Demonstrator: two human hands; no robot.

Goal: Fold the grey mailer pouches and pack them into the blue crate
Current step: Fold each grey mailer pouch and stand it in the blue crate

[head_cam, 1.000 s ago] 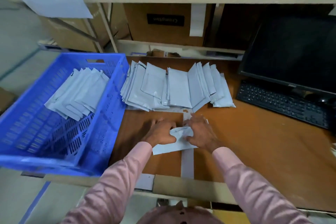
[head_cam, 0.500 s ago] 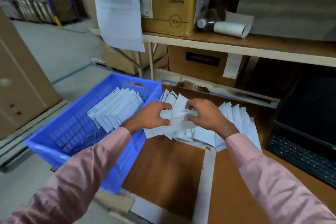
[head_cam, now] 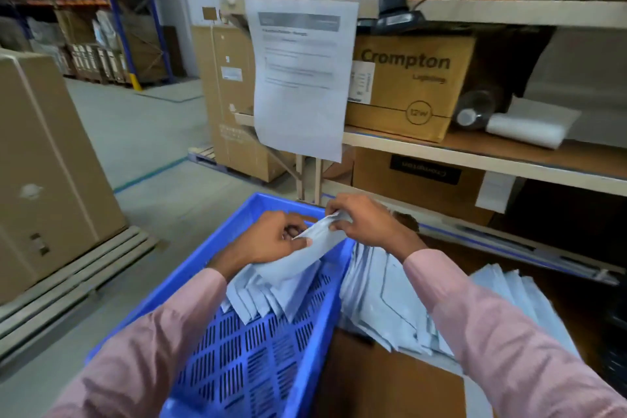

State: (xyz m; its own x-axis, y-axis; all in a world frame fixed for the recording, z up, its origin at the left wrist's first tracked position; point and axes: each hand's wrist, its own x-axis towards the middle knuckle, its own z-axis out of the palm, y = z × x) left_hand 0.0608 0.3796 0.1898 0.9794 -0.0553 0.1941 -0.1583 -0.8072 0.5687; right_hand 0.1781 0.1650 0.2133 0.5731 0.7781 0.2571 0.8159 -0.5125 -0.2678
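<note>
A folded grey mailer pouch [head_cam: 310,248] hangs over the far part of the blue crate [head_cam: 210,261]. My left hand [head_cam: 271,241] pinches its left end and my right hand [head_cam: 363,222] pinches its upper right end. Beneath it, a stack of folded pouches [head_cam: 268,295] lies inside the crate. A fanned row of loose pouches [head_cam: 383,302] lies on the brown table [head_cam: 373,380], to the right of the crate.
Shelving [head_cam: 475,156] with cardboard boxes [head_cam: 410,85] and a hanging printed sheet [head_cam: 300,75] rises behind the crate. A large carton [head_cam: 47,159] on a pallet stands at left across the grey floor. A dark keyboard edge shows at far right.
Both hands lifted the folded pouch off the table and carried it left, over the crate. The view swung up and left.
</note>
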